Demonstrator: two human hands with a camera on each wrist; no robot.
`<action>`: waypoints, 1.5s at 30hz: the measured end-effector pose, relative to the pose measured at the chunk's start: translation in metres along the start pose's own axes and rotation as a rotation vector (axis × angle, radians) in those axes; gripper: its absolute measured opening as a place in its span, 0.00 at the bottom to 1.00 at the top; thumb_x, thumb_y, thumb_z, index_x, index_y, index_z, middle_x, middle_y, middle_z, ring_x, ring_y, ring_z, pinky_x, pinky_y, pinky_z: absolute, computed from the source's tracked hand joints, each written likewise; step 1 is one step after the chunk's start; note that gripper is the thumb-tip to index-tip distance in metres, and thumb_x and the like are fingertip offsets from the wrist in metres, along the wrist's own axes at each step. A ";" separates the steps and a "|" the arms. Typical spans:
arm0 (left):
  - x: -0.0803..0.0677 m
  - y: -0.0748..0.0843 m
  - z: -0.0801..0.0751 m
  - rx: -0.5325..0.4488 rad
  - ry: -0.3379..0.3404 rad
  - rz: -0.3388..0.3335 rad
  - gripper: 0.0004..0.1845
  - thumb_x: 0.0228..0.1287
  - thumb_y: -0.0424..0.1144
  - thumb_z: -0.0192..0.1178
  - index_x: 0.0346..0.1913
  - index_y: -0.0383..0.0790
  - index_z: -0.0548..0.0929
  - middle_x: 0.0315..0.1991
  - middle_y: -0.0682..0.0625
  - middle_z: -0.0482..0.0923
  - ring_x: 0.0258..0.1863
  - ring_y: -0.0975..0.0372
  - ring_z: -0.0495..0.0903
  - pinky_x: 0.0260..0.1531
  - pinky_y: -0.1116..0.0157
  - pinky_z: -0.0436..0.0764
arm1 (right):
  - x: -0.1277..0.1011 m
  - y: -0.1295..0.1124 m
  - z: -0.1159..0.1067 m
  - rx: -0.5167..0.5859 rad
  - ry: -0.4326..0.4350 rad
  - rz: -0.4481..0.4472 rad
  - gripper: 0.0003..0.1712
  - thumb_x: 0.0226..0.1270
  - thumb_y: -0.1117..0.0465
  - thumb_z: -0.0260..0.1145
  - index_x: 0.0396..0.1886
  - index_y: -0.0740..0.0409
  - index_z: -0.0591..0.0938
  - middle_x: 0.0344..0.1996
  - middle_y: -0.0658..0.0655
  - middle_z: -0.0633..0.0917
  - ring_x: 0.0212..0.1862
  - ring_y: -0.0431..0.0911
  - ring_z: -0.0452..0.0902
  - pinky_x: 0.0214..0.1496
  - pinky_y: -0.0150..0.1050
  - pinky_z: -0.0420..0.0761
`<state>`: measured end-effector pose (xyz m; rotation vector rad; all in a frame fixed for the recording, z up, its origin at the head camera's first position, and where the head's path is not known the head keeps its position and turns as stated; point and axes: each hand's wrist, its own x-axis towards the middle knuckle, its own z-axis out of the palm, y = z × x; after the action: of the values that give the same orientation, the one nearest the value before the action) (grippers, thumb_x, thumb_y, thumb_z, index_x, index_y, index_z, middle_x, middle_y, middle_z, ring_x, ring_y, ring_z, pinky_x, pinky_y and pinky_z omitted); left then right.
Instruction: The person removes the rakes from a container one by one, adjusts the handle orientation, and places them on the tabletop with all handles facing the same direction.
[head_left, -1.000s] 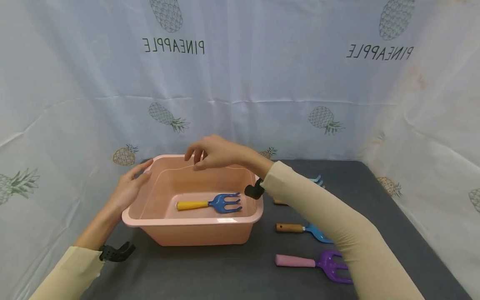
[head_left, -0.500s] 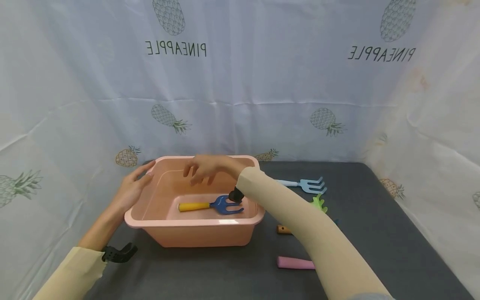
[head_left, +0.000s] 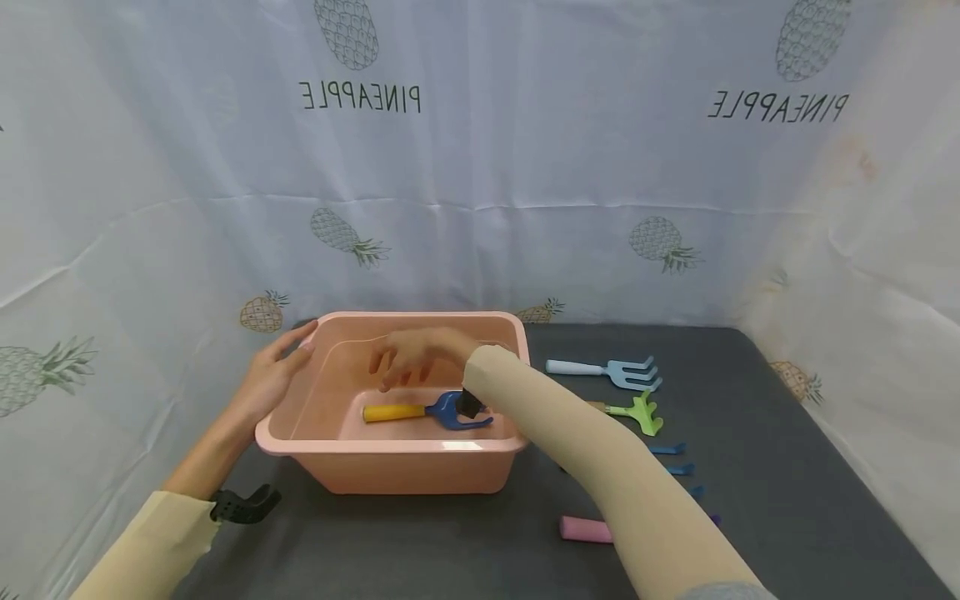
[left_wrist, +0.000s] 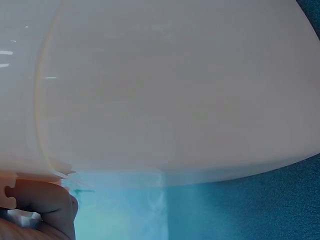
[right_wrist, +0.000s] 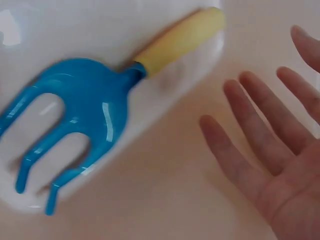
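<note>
Right grip: right hand (head_left: 411, 357) spread, fingers (right_wrist: 260, 150) straight and apart, palm toward the basin floor, holding nothing; hovering over the fork's handle end, no contact seen in the right wrist view.

Left grip: left hand (head_left: 272, 375) laid against the outer wall and rim of the pink basin (head_left: 408, 468) at its 9 o'clock side, fingers extended along the rim rather than wrapped round it (thumb side hidden in the head view; only a fingertip (left_wrist: 45, 205) under the rim in the left wrist view).

Change from earlier: right hand lower than a second ago, down from the far rim into the basin; forearm now across the basin's 3 o'clock corner, covering more of the tools behind it; fork unmoved; left hand unmoved on the rim.

Fork place: blue hand fork (head_left: 427, 410) flat on the basin floor, near the front wall, just below the right hand.

Fork axis: long axis across the basin, 9 to 3 o'clock in the head view; yellow handle (right_wrist: 180, 40) toward 9, blue tines (right_wrist: 55, 145) toward 3 (tines partly behind the wrist mount there).

Table: dark grey table (head_left: 787, 467); at 3 o'clock of the basin, a pale blue fork (head_left: 611, 371), a green rake (head_left: 637, 412), a pink handle (head_left: 585, 529), the rest behind the sleeve (head_left: 600, 467).
</note>
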<state>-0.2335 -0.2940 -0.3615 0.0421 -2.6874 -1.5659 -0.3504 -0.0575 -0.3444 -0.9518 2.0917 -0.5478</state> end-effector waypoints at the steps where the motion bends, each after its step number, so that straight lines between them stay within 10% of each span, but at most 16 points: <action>1: 0.000 0.000 0.000 -0.003 0.001 0.004 0.32 0.84 0.53 0.44 0.84 0.50 0.55 0.82 0.37 0.53 0.74 0.41 0.67 0.43 0.83 0.76 | 0.001 0.001 0.002 0.009 0.005 0.000 0.33 0.72 0.51 0.70 0.73 0.52 0.73 0.62 0.51 0.77 0.61 0.53 0.80 0.64 0.52 0.82; 22: -0.002 -0.001 0.000 0.011 -0.018 -0.006 0.32 0.84 0.53 0.43 0.84 0.50 0.55 0.83 0.37 0.50 0.76 0.40 0.64 0.44 0.83 0.74 | 0.016 0.024 0.028 0.089 0.015 0.008 0.31 0.65 0.51 0.76 0.67 0.44 0.79 0.52 0.48 0.83 0.56 0.52 0.80 0.59 0.48 0.85; 32: -0.004 0.002 0.001 -0.007 -0.004 -0.004 0.33 0.84 0.56 0.44 0.84 0.51 0.55 0.82 0.36 0.54 0.74 0.40 0.67 0.44 0.82 0.76 | 0.024 0.028 0.032 0.042 -0.045 -0.042 0.35 0.68 0.58 0.74 0.73 0.47 0.74 0.43 0.54 0.79 0.27 0.48 0.70 0.36 0.39 0.79; 45: -0.002 0.000 0.001 -0.016 -0.007 -0.007 0.32 0.84 0.54 0.43 0.84 0.51 0.54 0.82 0.35 0.54 0.74 0.40 0.67 0.44 0.82 0.76 | 0.033 0.028 0.040 -0.157 -0.022 -0.034 0.38 0.64 0.62 0.76 0.71 0.32 0.74 0.49 0.50 0.81 0.46 0.44 0.80 0.43 0.39 0.89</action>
<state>-0.2315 -0.2935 -0.3618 0.0467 -2.6822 -1.5926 -0.3456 -0.0681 -0.4023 -1.0792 2.1255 -0.3931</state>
